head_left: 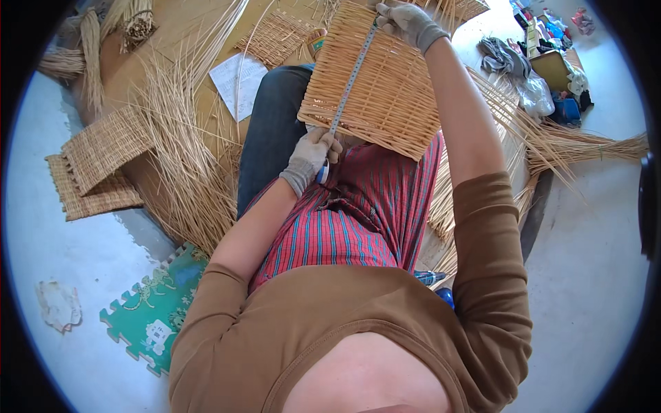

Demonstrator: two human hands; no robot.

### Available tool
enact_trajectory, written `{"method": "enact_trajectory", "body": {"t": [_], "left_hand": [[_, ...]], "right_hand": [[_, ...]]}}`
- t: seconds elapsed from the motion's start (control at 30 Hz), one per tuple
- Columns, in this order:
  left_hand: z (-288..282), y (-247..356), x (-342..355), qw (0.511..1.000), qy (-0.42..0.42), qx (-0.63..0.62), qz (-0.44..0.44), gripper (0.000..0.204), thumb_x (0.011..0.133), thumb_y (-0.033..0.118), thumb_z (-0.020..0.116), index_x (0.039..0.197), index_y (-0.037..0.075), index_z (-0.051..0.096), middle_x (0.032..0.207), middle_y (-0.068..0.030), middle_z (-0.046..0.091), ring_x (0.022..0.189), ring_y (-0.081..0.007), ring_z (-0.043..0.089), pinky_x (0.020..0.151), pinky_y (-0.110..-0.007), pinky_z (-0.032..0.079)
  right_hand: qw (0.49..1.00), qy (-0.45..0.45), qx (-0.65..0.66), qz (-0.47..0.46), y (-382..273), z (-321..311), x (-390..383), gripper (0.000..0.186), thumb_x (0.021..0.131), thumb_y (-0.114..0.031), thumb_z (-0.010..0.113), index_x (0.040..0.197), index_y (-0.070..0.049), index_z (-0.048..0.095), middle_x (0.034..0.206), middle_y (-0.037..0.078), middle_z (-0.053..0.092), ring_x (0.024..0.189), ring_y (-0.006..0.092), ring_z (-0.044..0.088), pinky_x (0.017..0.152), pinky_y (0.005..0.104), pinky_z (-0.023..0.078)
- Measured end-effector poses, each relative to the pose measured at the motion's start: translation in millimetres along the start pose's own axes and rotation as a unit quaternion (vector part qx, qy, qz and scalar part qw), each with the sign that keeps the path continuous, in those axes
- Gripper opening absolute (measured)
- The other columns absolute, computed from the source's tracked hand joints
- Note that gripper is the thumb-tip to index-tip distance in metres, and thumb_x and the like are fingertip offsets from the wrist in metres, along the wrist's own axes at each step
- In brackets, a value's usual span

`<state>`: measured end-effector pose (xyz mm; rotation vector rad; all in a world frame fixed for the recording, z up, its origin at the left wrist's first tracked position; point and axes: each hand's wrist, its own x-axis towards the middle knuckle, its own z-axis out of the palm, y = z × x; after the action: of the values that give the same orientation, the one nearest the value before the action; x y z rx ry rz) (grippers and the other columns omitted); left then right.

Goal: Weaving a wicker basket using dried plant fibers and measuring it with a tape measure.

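A woven wicker panel (392, 89) leans tilted over my lap. Across its left part runs the pale blade of a tape measure (351, 84), from the near edge up to the far one. My left hand (312, 155), in a light work glove, is closed around the blue-and-white tape case at the panel's near edge. At the far edge my gloved right hand (413, 26) has its fingers bent over the panel's rim beside the blade's end. The exact hold of those fingertips is partly hidden.
Loose wicker strands (186, 144) spread at my left, with more bundles (578, 146) on the right. Two woven pieces (107, 151) overlap at left; another mat (277, 38) lies ahead near a paper sheet (237, 84). A green foam tile (155, 313) and a cluttered box (551, 69) sit farther off.
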<state>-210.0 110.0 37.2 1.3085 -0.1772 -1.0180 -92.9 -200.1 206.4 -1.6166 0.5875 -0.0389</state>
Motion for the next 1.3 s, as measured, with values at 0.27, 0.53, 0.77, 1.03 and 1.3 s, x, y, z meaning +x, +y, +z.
{"method": "enact_trajectory", "body": {"t": [0.27,0.53,0.77,1.03,1.3], "left_hand": [[-2.7,-4.8,2.1,1.0,0.009,-0.016,0.002,0.025,0.106,0.018,0.047,0.106,-0.001,0.063,0.079,-0.0054,0.066,0.061,-0.0114,0.058,0.059,-0.026,0.049],[-1.2,-11.6,3.2,0.999,0.032,-0.021,0.011,0.025,0.105,0.017,0.047,0.097,0.0,0.065,0.076,-0.0062,0.068,0.06,-0.0118,0.059,0.058,-0.027,0.049],[12.8,-29.6,8.2,0.994,0.097,-0.009,0.038,0.024,0.104,0.016,0.048,0.103,0.0,0.066,0.077,-0.0055,0.068,0.063,-0.0124,0.06,0.06,-0.028,0.05],[43.0,-23.4,5.7,0.999,0.004,-0.032,0.003,0.026,0.106,0.021,0.048,0.11,0.0,0.062,0.081,-0.0042,0.066,0.069,-0.0117,0.059,0.065,-0.025,0.048],[40.2,-28.0,8.2,1.0,0.009,-0.029,0.004,0.026,0.106,0.021,0.049,0.112,-0.001,0.062,0.081,-0.004,0.066,0.069,-0.0113,0.059,0.064,-0.024,0.047]], "right_hand": [[0.993,-0.1,0.041,-0.057,9.5,-11.2,4.5,0.019,0.105,-0.014,0.052,0.117,-0.006,0.063,0.081,0.0,0.061,0.058,0.0105,0.055,0.046,0.0253,0.046],[0.999,-0.005,0.04,-0.01,5.2,12.0,12.1,0.016,0.103,-0.008,0.05,0.111,-0.005,0.063,0.077,0.002,0.062,0.059,0.0124,0.056,0.044,0.0267,0.045],[0.987,0.14,-0.07,-0.033,0.0,42.8,-5.1,0.018,0.095,-0.015,0.065,0.111,-0.01,0.072,0.082,0.01,0.072,0.071,0.0219,0.069,0.053,0.0344,0.053],[0.846,0.165,-0.282,-0.421,1.1,-10.1,-78.4,0.029,0.086,-0.034,0.071,0.089,-0.006,0.076,0.084,0.012,0.075,0.084,0.0266,0.072,0.078,0.0366,0.055],[0.933,0.15,-0.219,-0.242,2.8,-5.8,-59.7,0.032,0.084,-0.032,0.076,0.094,-0.003,0.071,0.085,0.011,0.074,0.081,0.0213,0.07,0.075,0.0336,0.055]]}}
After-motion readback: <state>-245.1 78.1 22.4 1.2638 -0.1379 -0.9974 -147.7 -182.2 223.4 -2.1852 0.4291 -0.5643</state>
